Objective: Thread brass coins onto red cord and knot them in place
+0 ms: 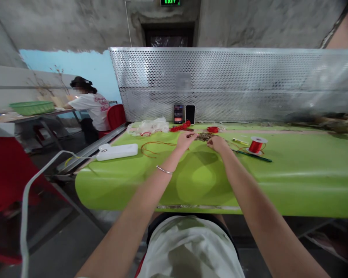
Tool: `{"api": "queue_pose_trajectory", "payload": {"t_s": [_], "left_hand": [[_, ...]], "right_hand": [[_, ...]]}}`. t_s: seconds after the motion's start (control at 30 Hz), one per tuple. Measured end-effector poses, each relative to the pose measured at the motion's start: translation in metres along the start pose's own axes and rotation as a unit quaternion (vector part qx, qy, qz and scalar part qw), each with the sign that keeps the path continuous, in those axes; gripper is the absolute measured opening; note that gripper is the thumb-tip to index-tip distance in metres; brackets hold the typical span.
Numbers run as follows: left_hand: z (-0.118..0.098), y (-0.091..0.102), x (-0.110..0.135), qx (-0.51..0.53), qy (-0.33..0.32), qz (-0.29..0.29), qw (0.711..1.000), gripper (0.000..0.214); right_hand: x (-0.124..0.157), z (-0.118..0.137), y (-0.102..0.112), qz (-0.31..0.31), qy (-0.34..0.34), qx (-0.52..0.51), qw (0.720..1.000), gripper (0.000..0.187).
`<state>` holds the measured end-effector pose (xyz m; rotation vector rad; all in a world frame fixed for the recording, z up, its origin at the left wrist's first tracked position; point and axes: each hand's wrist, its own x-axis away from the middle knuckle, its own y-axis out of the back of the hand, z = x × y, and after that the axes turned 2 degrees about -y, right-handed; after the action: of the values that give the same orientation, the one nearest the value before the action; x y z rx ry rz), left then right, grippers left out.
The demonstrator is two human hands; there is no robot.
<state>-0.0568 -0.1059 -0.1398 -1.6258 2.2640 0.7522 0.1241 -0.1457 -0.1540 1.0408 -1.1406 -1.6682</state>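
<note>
Both my arms reach out over a green table (292, 173). My left hand (186, 139) and my right hand (217, 143) rest on either side of a small brownish pile of small pieces (203, 136). The fingers of both hands are curled at the pile's edge; what they pinch is too small to make out. A loose red cord (155, 148) lies to the left of my left hand. A spool of red thread (255, 145) stands to the right, with a dark green pencil-like stick (253, 156) in front of it.
A white power bank (117, 151) with a cable lies at the table's left end. Two phones (184, 114) lean against a perforated metal screen (234, 83). A clear plastic bag (149, 126) and red cord bundles (181, 126) lie behind. Another person (89, 108) sits at a far-left table.
</note>
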Motion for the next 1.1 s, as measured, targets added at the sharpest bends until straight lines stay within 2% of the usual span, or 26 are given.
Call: {"api": "queue_pose_trajectory", "payload": {"t_s": [0.13, 0.23, 0.33, 0.4, 0.47, 0.57, 0.7, 0.87, 1.1], "left_hand": [[0.003, -0.001, -0.002, 0.01, -0.007, 0.0, 1.0, 0.008], [0.003, -0.001, -0.002, 0.005, -0.01, -0.006, 1.0, 0.007], [0.003, -0.001, -0.002, -0.001, -0.019, -0.009, 1.0, 0.006], [0.003, -0.001, -0.002, -0.008, -0.032, -0.006, 0.999, 0.006], [0.004, -0.001, -0.002, -0.013, -0.042, -0.005, 0.999, 0.008], [0.005, -0.001, -0.002, -0.014, -0.045, -0.015, 0.999, 0.009], [0.005, -0.001, -0.002, -0.025, -0.041, -0.017, 0.999, 0.011], [0.001, -0.002, 0.0, -0.026, -0.04, -0.007, 0.999, 0.017], [0.001, -0.003, 0.0, -0.001, -0.055, 0.004, 0.998, 0.019]], "right_hand": [[0.0, 0.002, 0.0, -0.034, -0.011, -0.034, 0.999, 0.027], [0.002, 0.001, 0.0, -0.053, 0.004, -0.173, 0.983, 0.024], [0.006, 0.004, -0.001, -0.057, 0.04, -0.39, 0.918, 0.02], [0.008, 0.009, -0.001, -0.058, 0.065, -0.474, 0.876, 0.019], [0.01, 0.014, 0.0, -0.067, 0.084, -0.519, 0.848, 0.02], [0.012, 0.018, 0.002, -0.095, 0.105, -0.548, 0.824, 0.027], [0.013, 0.018, 0.004, -0.118, 0.131, -0.551, 0.816, 0.037], [0.015, 0.019, 0.005, -0.105, 0.142, -0.583, 0.793, 0.042], [0.016, 0.02, 0.005, -0.085, 0.155, -0.6, 0.78, 0.041]]}}
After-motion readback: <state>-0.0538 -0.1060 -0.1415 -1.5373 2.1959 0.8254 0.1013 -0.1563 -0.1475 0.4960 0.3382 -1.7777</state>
